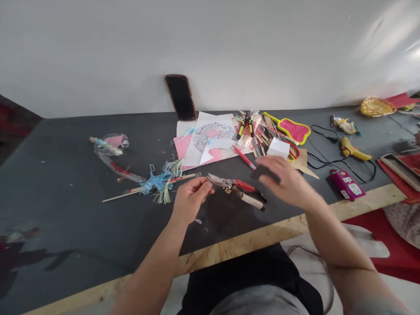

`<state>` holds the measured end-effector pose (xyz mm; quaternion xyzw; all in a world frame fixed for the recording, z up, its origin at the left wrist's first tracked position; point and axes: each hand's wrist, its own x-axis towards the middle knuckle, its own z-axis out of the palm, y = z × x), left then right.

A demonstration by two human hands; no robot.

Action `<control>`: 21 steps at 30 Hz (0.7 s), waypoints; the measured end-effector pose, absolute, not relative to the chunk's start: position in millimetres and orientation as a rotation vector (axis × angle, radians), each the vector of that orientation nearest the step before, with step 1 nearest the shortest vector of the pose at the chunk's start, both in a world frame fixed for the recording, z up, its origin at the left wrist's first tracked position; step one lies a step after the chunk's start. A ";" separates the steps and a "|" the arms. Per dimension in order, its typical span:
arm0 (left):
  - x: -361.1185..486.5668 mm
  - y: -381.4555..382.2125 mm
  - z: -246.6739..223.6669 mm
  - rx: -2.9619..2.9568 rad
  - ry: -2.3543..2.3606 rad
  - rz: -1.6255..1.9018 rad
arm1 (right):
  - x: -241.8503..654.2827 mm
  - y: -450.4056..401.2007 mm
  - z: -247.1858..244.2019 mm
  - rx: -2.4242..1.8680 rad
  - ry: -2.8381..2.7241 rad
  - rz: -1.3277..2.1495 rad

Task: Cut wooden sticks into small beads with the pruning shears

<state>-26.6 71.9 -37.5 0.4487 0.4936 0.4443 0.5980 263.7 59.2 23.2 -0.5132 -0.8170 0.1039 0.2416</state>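
Note:
My left hand (192, 192) is closed in a pinch beside the blade tip of a pair of pruning shears (244, 187); what lies between the fingertips is too small to make out. The shears rest on the dark table with one red and one pale handle. Small yellowish bits (227, 190) are scattered beside them. To the right, my right hand (284, 179) is curled over a dark rounded object (265, 173), mostly covered by the fingers. Left of my left hand lie thin sticks (121, 196) with blue and pale green tassels (157, 181).
A phone (180, 97) leans on the wall behind a dragon drawing (210, 135). Close by are a red marker (244, 157), bundled sticks, yellow-black pliers (245, 127) and a pink fan shape (294, 130). Further right sit a yellow glue gun (356, 150) and a purple box (347, 185).

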 end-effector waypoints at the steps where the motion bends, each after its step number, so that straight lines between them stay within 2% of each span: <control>1: -26.5 72.0 -37.8 1.040 1.141 1.027 | 281.3 67.5 28.4 -1.504 -2.158 0.221; 5: -25.5 72.6 -39.9 1.055 1.135 1.004 | 338.5 109.0 25.3 -1.991 -2.021 0.118; 10: -24.5 74.9 -40.7 1.066 1.143 1.008 | 352.5 138.2 -7.3 -2.172 -2.226 0.035; 16: -25.4 75.7 -42.1 1.069 1.140 0.975 | 354.3 141.4 -19.8 -2.196 -2.234 0.028; 21: -25.8 76.1 -43.5 1.066 1.137 0.971 | 364.6 124.1 -17.9 -2.049 -2.332 0.117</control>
